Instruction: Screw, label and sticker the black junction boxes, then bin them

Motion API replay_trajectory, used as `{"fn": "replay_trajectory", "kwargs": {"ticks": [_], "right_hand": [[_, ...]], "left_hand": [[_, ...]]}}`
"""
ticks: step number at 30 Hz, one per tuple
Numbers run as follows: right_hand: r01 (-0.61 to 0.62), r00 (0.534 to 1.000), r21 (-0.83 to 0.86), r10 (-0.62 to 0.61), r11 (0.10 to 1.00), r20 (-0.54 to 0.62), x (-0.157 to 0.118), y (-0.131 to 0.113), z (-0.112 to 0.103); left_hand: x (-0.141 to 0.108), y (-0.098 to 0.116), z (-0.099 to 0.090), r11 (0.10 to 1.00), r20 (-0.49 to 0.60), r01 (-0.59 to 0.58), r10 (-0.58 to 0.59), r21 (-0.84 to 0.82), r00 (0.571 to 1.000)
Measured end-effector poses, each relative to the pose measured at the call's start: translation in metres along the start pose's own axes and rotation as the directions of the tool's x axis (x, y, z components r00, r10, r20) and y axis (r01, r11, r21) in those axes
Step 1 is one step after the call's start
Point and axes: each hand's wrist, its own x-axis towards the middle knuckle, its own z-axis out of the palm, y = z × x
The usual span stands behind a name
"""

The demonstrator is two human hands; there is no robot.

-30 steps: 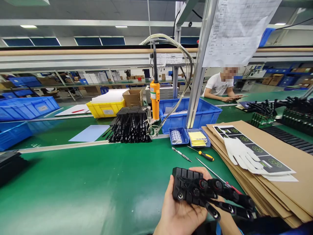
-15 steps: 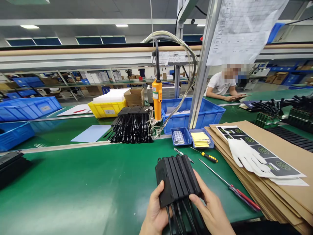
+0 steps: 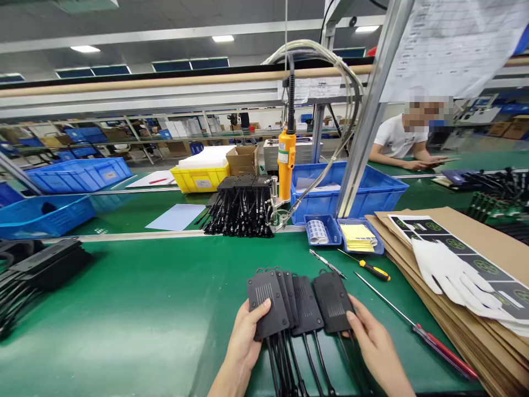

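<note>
Several flat black plastic boxes with cables are fanned out above the green bench top near me. My left hand (image 3: 248,325) grips the leftmost black box (image 3: 268,303), thumb on its slotted face, with others overlapping behind it. A middle black box (image 3: 306,306) leans between the two hands; whether a finger supports it is hidden. My right hand (image 3: 370,333) pinches the rightmost black box (image 3: 332,300) by its right edge, thumb in front. Black cables (image 3: 285,364) hang from the lower ends of the boxes toward me.
A long red-handled screwdriver (image 3: 438,344), a yellow-black screwdriver (image 3: 374,270) and a pen-like tool (image 3: 328,263) lie to the right. Cardboard sheets (image 3: 397,259) carry a white glove (image 3: 452,273). More cabled boxes (image 3: 53,259) lie left. An orange power screwdriver (image 3: 286,165) hangs ahead.
The compact row of black boxes has been turned flat and spread into a fan. My right hand has moved rightward with one box, apart from the rest. The view has swung left.
</note>
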Motion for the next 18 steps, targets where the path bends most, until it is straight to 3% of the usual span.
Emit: {"fn": "replay_trajectory", "kwargs": {"ticks": [4,8,10,13,18], "right_hand": [[-0.064,0.998,0.009,0.064,0.998,-0.001,0.009,0.005,-0.017],[-0.101,0.991,0.033,0.098,0.994,0.090,0.012,0.009,-0.008],[-0.013,0.999,-0.122,0.018,0.992,0.040,0.011,0.012,-0.003],[0.157,0.984,-0.400,-0.177,0.903,-0.013,0.010,0.017,-0.002],[0.254,0.964,-0.463,-0.262,0.849,0.049,0.012,0.024,-0.008]], "left_hand": [[0.008,0.015,-0.017,0.999,-0.038,0.004,-0.003,0.033,0.999],[0.002,0.020,-0.021,0.998,-0.010,0.014,-0.014,0.061,1.000],[-0.001,0.020,-0.019,0.998,0.017,0.007,-0.008,0.058,1.000],[-0.002,0.030,-0.023,0.999,-0.014,-0.016,0.017,0.036,1.000],[0.003,0.070,-0.051,0.989,-0.160,-0.001,0.025,0.148,0.987]]}}
